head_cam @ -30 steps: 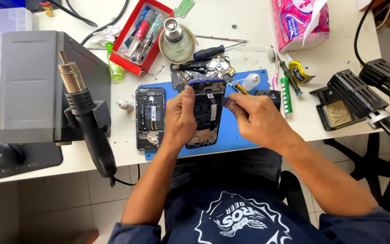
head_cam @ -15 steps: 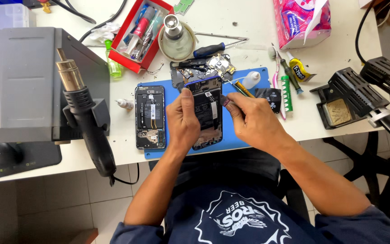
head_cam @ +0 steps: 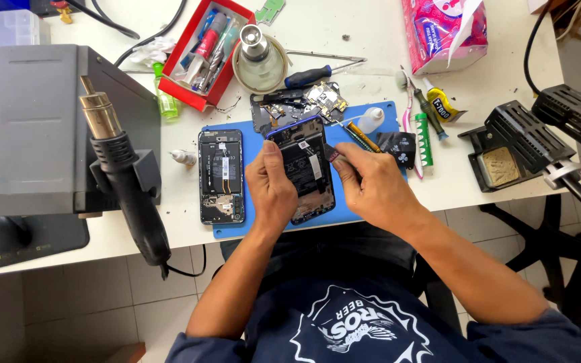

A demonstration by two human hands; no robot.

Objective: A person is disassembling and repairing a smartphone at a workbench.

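Note:
An opened dark phone [head_cam: 307, 168] with its back off lies on the blue work mat [head_cam: 371, 134]. My left hand [head_cam: 272, 188] grips the phone along its left edge, thumb on its upper left. My right hand [head_cam: 371, 188] pinches a small dark piece [head_cam: 331, 153] at the phone's upper right edge. A second opened phone [head_cam: 221, 176] lies flat on the mat's left end, apart from both hands. A dark phone frame with a circuit board [head_cam: 300, 104] lies just beyond the held phone.
A hot air gun [head_cam: 126, 171] stands in its holder on the grey station [head_cam: 42, 128] at left. A red tray of tools [head_cam: 206, 50], a screwdriver [head_cam: 311, 75], a small bottle [head_cam: 370, 119], a pink tissue pack [head_cam: 442, 30] and a black soldering stand [head_cam: 516, 144] surround the mat.
The view has shifted slightly; the held phone now sits a little lower on the mat. My right hand has kept its pinch at the phone's upper right edge.

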